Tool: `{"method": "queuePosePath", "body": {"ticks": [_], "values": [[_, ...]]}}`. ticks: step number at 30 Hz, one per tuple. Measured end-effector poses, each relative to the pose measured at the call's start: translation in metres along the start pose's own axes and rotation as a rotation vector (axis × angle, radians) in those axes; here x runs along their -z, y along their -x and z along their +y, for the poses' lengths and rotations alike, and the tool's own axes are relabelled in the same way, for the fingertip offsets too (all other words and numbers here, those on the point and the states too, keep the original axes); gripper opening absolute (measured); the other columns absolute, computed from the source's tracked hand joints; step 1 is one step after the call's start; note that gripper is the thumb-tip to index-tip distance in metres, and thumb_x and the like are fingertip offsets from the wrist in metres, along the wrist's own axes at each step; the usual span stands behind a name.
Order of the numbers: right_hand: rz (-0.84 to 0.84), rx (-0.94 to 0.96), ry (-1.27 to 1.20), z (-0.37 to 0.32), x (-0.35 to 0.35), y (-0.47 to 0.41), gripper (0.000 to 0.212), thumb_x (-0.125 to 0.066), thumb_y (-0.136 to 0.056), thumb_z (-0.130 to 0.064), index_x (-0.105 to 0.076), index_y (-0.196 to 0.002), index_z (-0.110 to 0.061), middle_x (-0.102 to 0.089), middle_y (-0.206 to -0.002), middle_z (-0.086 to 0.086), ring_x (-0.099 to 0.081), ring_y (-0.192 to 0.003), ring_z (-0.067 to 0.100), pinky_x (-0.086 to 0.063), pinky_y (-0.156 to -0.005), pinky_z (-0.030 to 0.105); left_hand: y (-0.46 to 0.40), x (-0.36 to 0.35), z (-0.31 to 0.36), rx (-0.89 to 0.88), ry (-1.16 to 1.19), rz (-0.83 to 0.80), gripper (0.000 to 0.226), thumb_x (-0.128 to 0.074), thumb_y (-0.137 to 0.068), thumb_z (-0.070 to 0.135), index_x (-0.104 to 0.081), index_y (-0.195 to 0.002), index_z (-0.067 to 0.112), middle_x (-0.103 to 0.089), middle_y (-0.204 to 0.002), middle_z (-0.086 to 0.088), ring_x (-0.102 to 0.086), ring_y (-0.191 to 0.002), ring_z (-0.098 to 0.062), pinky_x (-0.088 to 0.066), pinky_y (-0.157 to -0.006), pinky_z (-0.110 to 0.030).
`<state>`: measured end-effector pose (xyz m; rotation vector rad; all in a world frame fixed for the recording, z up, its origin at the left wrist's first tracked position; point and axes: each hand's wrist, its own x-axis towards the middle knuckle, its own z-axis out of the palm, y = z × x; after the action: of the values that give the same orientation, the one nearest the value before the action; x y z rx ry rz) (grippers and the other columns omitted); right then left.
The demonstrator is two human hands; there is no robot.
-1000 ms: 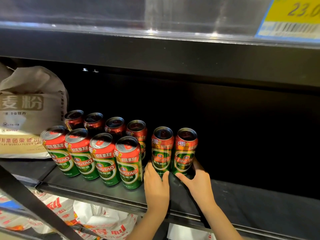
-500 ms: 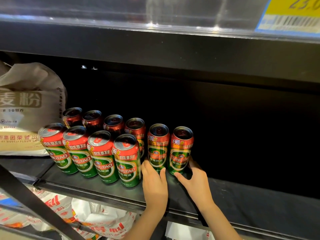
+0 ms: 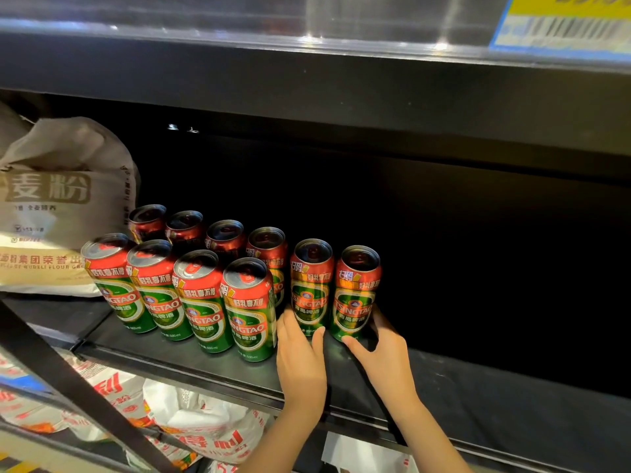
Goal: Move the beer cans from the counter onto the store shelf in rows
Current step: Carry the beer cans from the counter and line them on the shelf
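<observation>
The black store shelf (image 3: 478, 397) holds everything here, its front lip running under both wrists. Well to the left of the hands a large paper flour sack (image 3: 65, 206) stands on it. Just left of the left hand (image 3: 300, 363) stand eight beer cans in two rows of four (image 3: 201, 295), all upright. Under the shelf, below the left forearm, lie printed plastic bags (image 3: 191, 428). The left hand curls round the base of one can (image 3: 311, 288), thumb at its right side. The right hand (image 3: 382, 356) holds the neighbouring can (image 3: 356, 295), thumb in front, fingers behind; the two cans stand close together.
</observation>
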<state>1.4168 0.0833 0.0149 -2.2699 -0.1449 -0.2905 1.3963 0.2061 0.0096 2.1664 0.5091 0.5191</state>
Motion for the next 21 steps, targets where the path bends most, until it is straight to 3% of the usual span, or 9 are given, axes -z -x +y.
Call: {"method": "queuePosePath", "body": {"ticks": [5,9,15,18,21], "values": [[-0.002,0.001,0.048,0.000,-0.001,0.001,0.056,-0.072,-0.079,-0.036,-0.053,-0.126,-0.013,-0.065,-0.113,0.003,-0.061,-0.102,0.016,-0.042,-0.081,0.017,-0.002,-0.002,-0.002,0.013,-0.034,-0.016,0.049,-0.056,-0.090,0.032,-0.040,-0.128,0.006,-0.044,-0.134,-0.010,-0.044,-0.123,-0.024,-0.044,-0.098,-0.037],[-0.008,-0.009,0.058,0.001,-0.001,0.000,0.059,-0.073,-0.078,-0.037,-0.051,-0.127,-0.012,-0.065,-0.111,0.004,-0.061,-0.101,0.019,-0.048,-0.083,0.025,0.001,0.001,0.001,0.009,-0.026,-0.070,0.051,-0.055,-0.090,0.025,-0.033,-0.132,0.005,-0.035,-0.140,-0.009,-0.040,-0.127,-0.024,-0.045,-0.099,-0.039],[-0.023,-0.037,0.084,-0.005,0.001,0.003,0.060,-0.072,-0.080,-0.036,-0.048,-0.129,-0.011,-0.063,-0.109,0.003,-0.059,-0.102,0.018,-0.049,-0.084,0.027,0.007,0.018,0.007,0.050,0.076,-0.248,0.088,-0.059,-0.089,0.026,0.002,-0.149,0.007,-0.006,-0.155,-0.008,-0.010,-0.144,-0.021,-0.019,-0.115,-0.030],[-0.053,-0.075,0.096,-0.015,0.006,0.007,0.051,-0.070,-0.081,-0.037,-0.050,-0.122,-0.013,-0.059,-0.101,-0.003,-0.059,-0.099,0.014,-0.046,-0.077,0.022,0.010,0.035,0.002,0.036,0.072,-0.385,0.080,-0.057,-0.090,0.030,-0.008,-0.149,0.012,-0.014,-0.155,-0.004,-0.017,-0.142,-0.019,-0.024,-0.114,-0.031],[-0.021,-0.126,0.063,-0.026,0.018,0.022,0.067,-0.066,-0.085,-0.038,-0.033,-0.141,-0.020,-0.046,-0.124,-0.012,-0.043,-0.121,0.005,-0.038,-0.096,0.021,0.008,0.057,-0.008,-0.064,-0.039,-0.499,0.064,-0.052,-0.092,0.033,-0.022,-0.146,0.016,-0.028,-0.150,0.001,-0.027,-0.138,-0.017,-0.029,-0.109,-0.031]]}}
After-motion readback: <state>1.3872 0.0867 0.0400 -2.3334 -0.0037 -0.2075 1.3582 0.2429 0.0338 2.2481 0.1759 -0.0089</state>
